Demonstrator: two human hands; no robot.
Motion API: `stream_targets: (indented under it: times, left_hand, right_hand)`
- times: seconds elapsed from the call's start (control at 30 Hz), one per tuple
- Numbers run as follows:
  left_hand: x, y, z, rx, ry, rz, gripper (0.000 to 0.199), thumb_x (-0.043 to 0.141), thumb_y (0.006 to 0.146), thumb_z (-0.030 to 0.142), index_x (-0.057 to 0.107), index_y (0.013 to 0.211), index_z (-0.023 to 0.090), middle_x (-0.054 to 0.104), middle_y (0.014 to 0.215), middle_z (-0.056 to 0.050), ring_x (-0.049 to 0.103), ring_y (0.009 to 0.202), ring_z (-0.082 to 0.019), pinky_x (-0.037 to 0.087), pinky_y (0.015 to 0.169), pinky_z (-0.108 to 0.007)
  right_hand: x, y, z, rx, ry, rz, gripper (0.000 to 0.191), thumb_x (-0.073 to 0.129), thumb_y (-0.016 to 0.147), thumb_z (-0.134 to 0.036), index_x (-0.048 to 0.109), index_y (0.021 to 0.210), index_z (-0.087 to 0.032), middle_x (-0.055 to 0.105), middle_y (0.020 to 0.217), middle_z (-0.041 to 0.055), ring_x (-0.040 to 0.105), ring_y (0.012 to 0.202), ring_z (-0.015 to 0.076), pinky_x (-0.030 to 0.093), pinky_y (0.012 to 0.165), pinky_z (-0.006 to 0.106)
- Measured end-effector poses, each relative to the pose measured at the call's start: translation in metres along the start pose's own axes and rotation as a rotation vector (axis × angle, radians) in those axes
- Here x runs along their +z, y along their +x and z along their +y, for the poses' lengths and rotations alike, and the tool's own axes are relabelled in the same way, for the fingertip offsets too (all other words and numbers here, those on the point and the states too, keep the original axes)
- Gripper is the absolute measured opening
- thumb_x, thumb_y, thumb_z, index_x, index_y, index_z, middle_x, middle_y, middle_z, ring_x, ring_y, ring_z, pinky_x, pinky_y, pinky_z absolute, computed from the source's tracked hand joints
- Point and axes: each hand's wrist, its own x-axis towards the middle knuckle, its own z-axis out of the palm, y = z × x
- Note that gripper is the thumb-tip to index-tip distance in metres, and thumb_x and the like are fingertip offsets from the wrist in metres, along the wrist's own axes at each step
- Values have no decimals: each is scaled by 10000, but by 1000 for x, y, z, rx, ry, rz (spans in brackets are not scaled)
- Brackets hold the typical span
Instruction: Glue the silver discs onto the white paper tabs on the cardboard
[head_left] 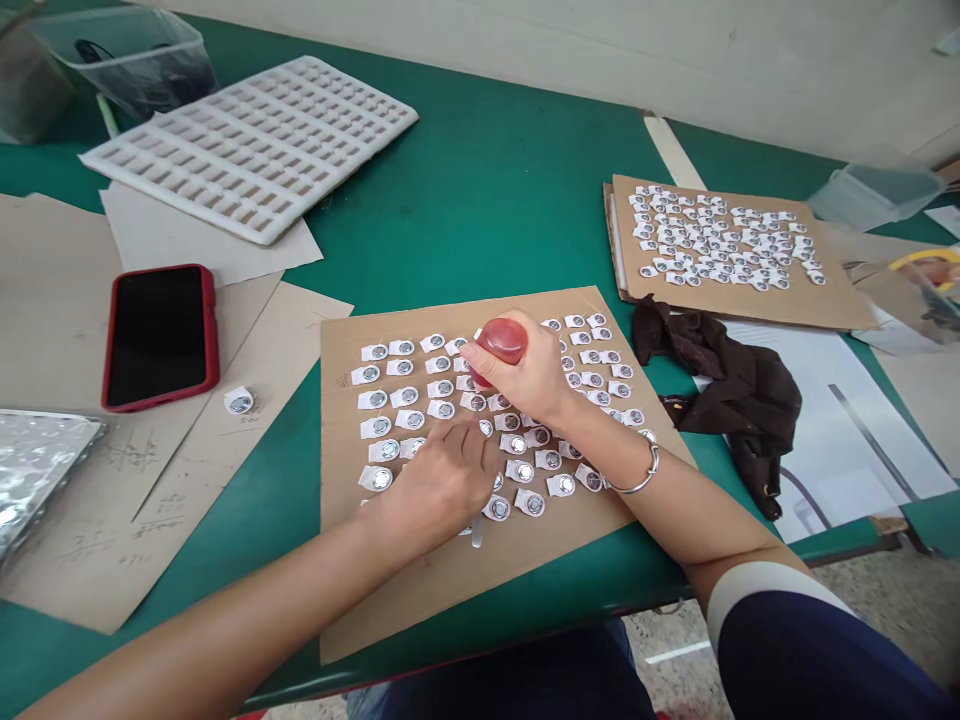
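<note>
My right hand (pixel 529 375) is wrapped round a red, round-topped object (pixel 503 341), perhaps a handle or small bottle, whose lower end is hidden. It is over a brown cardboard sheet (pixel 420 590) set with rows of small white tabs (pixel 530 502), each bearing a shiny round disc. Just below it, my left hand (pixel 446 470) is closed, knuckles up, low over the same tabs. A thin pale strip (pixel 477 531) pokes out beneath that hand; whether the fingers grip it is hidden. Several tabs lie covered under both hands.
A second cardboard sheet (pixel 825 300) with similar tabs lies back right, near a dark brown cloth (pixel 724 385). To the left are a red-cased phone (pixel 160 337), one loose tab (pixel 238 400) and a white slotted tray (pixel 259 150). A plastic bin (pixel 135 60) stands behind.
</note>
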Motion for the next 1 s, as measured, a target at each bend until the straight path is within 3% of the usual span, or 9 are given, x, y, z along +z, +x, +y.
stream_targets:
  times: [1.0]
  left_hand:
    - [-7,4,-8,-30,-135,39,224,361,786,-4,531,689,104,581,687,-125,572,732,-230,493,614,-357]
  right_hand:
    - [-6,4,-1,-23,-67,-54,327,597,709,-516,547,754,-196,612,695,-3,551,640,131,434,599,281]
